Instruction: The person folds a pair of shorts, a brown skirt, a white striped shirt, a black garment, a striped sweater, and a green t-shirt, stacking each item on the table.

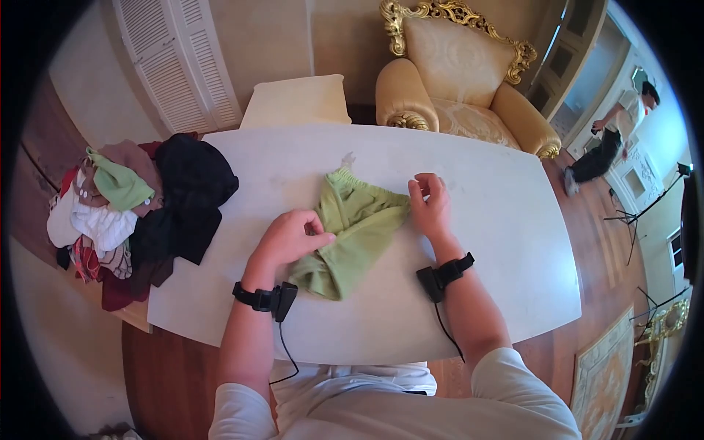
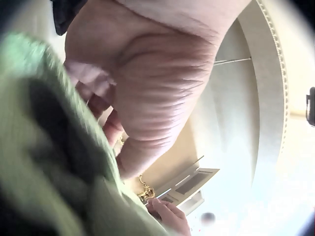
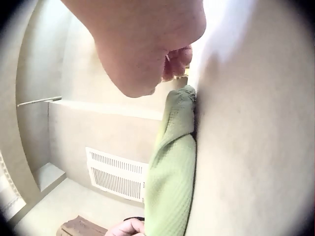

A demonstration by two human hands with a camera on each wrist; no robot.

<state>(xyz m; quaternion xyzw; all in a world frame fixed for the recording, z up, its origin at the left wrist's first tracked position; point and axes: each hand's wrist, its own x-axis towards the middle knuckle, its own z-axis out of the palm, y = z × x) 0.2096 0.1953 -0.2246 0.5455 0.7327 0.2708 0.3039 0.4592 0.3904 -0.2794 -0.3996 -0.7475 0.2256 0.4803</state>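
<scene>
Light green pants with a gathered elastic waistband lie folded on the white table in the head view. My left hand is over their left side, thumb stretched across the cloth and fingers loosely bent. In the left wrist view, the thumb of that left hand is right at the edge of the green cloth. Beside the right end of the waistband is my right hand, fingers loosely curled with nothing in them. The right wrist view has this right hand just past the end of the green cloth.
A heap of mixed clothes, with a black garment on its right side, covers the left of the white table. Behind the table stand a cream stool and a gilded armchair. A person is at the far right.
</scene>
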